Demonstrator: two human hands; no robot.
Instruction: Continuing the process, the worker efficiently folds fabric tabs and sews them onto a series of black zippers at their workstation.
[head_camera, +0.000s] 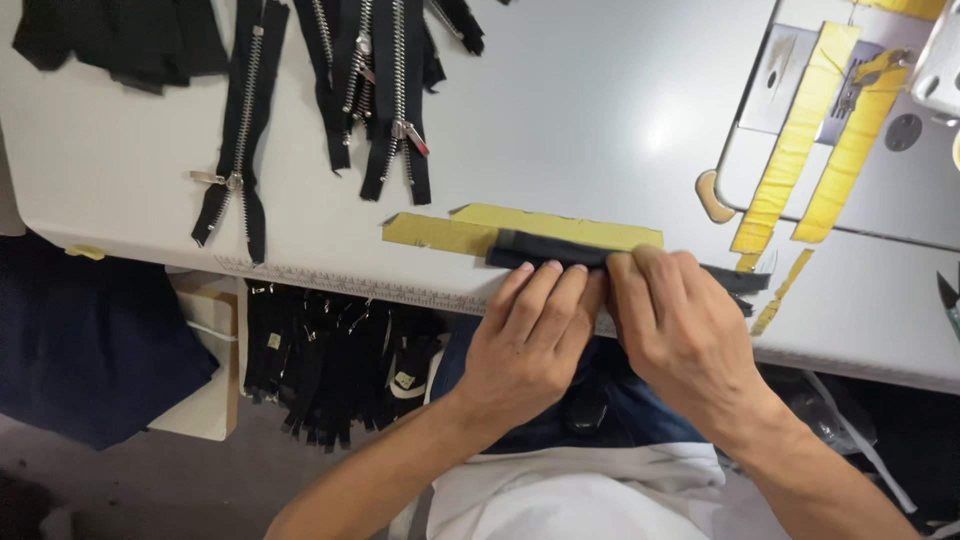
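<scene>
- Left hand (530, 335): fingers extended flat, tips pressing down on the narrow black fabric strip (545, 250) at the near edge of the white work table (560, 110); it pins the strip and does not grasp it
- Right hand (680, 330): directly beside the left hand, fingers curled down over the same strip; whether they pinch it cannot be told
- Black strip: lies flat along the table's near edge, partly over the yellow tape guide patch (440, 232), extending right past the right hand
- Step in hand, as judged: aligning or flattening the strip against the tape guide
- Bundle of black zippers (320, 370): hangs below the table's near edge, left of the hands
- Loose black metal-toothed zippers (395, 100): farther back on the table, left of the strip
- Sewing machine bed with yellow tape strips (850, 140): far right on the table; any next move calls for keeping the strip straight
</scene>
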